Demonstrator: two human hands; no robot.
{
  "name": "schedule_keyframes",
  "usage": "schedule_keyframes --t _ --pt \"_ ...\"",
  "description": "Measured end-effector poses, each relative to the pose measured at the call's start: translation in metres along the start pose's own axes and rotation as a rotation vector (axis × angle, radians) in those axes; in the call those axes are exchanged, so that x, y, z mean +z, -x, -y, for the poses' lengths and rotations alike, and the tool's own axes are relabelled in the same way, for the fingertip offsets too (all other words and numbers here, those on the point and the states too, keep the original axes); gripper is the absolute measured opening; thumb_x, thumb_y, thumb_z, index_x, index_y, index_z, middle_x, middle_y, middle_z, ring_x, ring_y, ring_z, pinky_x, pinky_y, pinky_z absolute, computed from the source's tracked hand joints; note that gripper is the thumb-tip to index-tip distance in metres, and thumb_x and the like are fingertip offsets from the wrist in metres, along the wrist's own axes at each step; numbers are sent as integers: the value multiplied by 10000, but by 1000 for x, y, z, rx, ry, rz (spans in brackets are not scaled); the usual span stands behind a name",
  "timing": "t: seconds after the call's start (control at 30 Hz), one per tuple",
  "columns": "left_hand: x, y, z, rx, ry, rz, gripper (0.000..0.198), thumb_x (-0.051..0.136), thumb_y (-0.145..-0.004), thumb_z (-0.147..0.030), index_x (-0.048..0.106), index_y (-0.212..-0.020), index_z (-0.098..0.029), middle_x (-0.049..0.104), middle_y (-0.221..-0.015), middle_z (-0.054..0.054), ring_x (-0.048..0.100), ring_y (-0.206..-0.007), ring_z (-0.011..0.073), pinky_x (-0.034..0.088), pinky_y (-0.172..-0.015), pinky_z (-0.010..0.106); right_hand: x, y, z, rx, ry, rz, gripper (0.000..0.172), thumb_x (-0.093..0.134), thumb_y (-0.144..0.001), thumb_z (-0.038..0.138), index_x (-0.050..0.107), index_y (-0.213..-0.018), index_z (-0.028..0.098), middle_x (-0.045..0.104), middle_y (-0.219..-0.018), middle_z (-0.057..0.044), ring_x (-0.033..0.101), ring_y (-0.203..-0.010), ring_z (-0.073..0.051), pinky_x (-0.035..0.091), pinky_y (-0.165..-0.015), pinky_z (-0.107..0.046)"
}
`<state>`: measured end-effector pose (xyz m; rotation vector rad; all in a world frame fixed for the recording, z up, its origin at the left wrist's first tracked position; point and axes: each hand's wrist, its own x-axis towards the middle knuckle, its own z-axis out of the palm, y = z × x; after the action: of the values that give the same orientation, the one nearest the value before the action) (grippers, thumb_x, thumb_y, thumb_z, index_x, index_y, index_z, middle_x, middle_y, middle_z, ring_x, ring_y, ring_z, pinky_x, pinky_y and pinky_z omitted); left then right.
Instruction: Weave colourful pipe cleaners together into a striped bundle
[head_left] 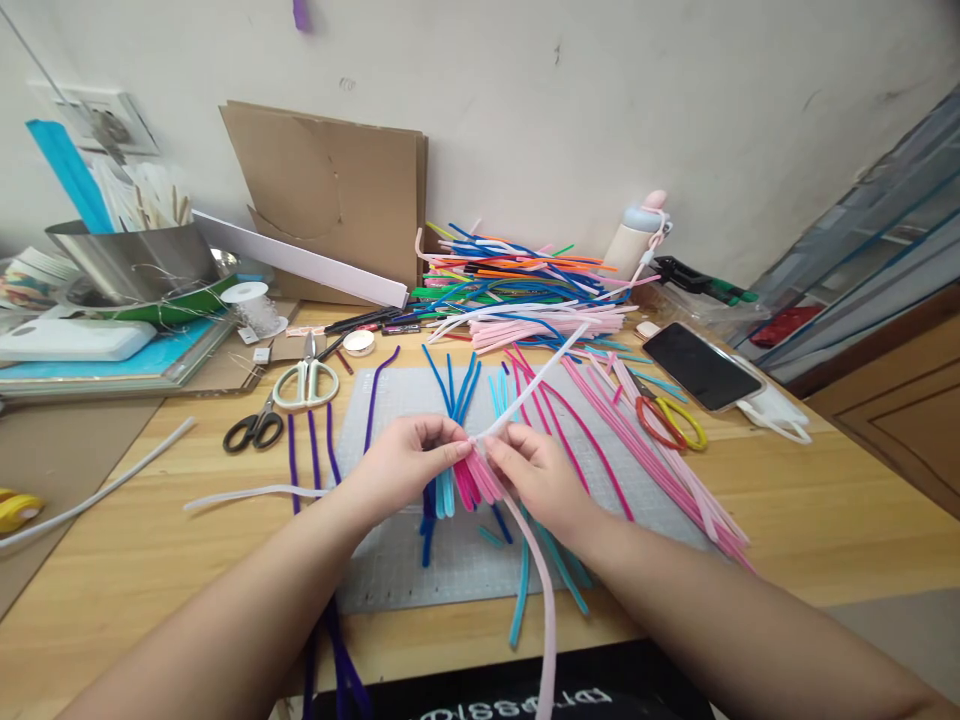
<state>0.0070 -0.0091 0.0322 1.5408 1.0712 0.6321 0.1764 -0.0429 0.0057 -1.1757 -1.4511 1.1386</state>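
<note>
Above the grey cutting mat (375, 580), my left hand (412, 455) pinches a strip of folded pipe cleaners (466, 487), with dark pink and light pink loops hanging below the fingertips. Close beside it, my right hand (544, 475) is closed at the same spot, thumb and finger on a white pipe cleaner (540, 378) that sticks up to the right. From under the right fingers a long light pink pipe cleaner (546, 600) hangs toward the front edge. Light blue loops (445, 495) and blue pipe cleaners (454, 390) show around the left fingers; whether they join the strip is hidden.
White-handled scissors (306, 385), black scissors (255, 430) and red-and-yellow scissors (667, 415) lie around the mat. A multicoloured pipe cleaner pile (525, 280) is at the back, cardboard (337, 200) leaning beside it. A phone (701, 365) and a bottle (637, 235) stand right.
</note>
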Motion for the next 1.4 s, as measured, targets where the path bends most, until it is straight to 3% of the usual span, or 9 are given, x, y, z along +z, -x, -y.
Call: schedule_keyframes --t 0.07,0.13,0.17,0.23,0.37,0.63,0.83,1.13,1.4 --pt "-2 1 -2 26 -109 -24 223 573 -753 -362 627 -745 -146 605 -660 11 517 -598 130 396 -575 244 -6 3 6 -237 266 -133 311 477 -860 322 440 -581 190 442 -555 23 440 -548 -120 354 -549 -271" --pt "-3 2 -5 66 -217 -37 198 554 -770 -331 641 -749 -155 618 -678 7 529 -635 135 399 -612 244 -11 5 12 -466 476 -229 180 516 -834 270 515 -674 187 543 -695 -16 510 -709 -165 383 -686 -319" --pt "-3 3 -6 88 -257 -40 185 547 -777 -315 645 -752 -160 626 -691 4 537 -659 137 401 -639 244 -13 5 14 -539 559 -240 86 548 -812 260 557 -766 187 587 -813 -41 527 -817 -193 376 -764 -352" --pt "-4 4 -7 120 -302 -35 174 532 -788 -294 645 -756 -166 636 -715 -3 549 -698 139 403 -680 243 -14 3 16 -594 679 -165 120 580 -798 248 586 -906 195 612 -968 -63 524 -949 -225 332 -858 -396" --pt "-4 5 -8 136 -328 -10 188 509 -807 -303 636 -762 -172 635 -717 -14 556 -708 137 405 -685 234 -12 -3 11 -490 654 69 88 499 -867 206 587 -871 199 639 -835 -26 565 -825 -176 357 -795 -343" --pt "-3 6 -7 169 -386 -43 157 567 -774 -329 637 -770 -188 661 -757 -11 577 -734 149 407 -697 243 -6 -3 5 -166 378 82 96 468 -866 226 531 -812 177 572 -723 -1 527 -639 -118 384 -548 -217" --pt "-4 6 -6 180 -420 -1 133 541 -781 -274 637 -745 -189 659 -725 -9 582 -711 148 413 -687 248 -10 -3 6 -308 504 201 85 463 -874 213 537 -849 181 569 -795 -15 530 -738 -134 385 -644 -246" --pt "-4 4 -6 141 -480 70 132 550 -784 -277 640 -760 -183 661 -736 -3 585 -714 150 427 -688 247 -19 -4 13 -489 818 329 157 393 -913 207 503 -805 174 549 -765 -35 502 -715 -150 358 -637 -262" --pt "-6 2 -1 208 -573 128 129 550 -799 -269 647 -766 -192 666 -729 -12 587 -698 138 409 -682 237 -20 -4 12 -499 940 363 153 393 -915 205 509 -824 167 569 -769 -36 518 -698 -148 350 -614 -258"
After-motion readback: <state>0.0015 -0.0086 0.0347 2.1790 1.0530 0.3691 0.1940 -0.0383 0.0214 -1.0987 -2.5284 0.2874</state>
